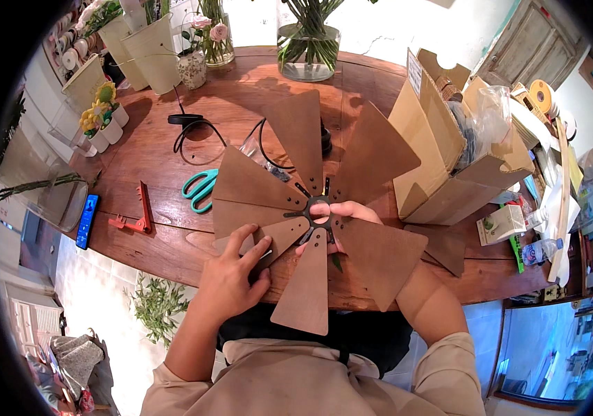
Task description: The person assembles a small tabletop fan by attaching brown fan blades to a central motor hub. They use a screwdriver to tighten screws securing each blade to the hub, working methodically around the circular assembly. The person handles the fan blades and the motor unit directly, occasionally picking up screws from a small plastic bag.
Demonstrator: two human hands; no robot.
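Note:
In front of me is a fan wheel with several brown, wedge-shaped fan blades point(296, 132) spread around a black ring-shaped hub point(311, 204). Small dark screws fix the blades near the middle. My right hand point(357, 212) grips the hub from the right, its thumb on top and other fingers partly hidden beneath. At the lower left, my left hand point(236, 279) is closed around a blade point(277, 241), fingers over its upper face and thumb by its lower edge. A flat brown piece point(445, 251) lies on the table beside my right forearm.
Teal scissors point(201, 189), a red tool point(142, 211) and a blue-screened phone point(88, 220) lie left on the wooden table point(164, 239). Behind the wheel runs a black cable point(178, 147). A cardboard box point(424, 149) stands right; a glass vase point(309, 59) stands at the back.

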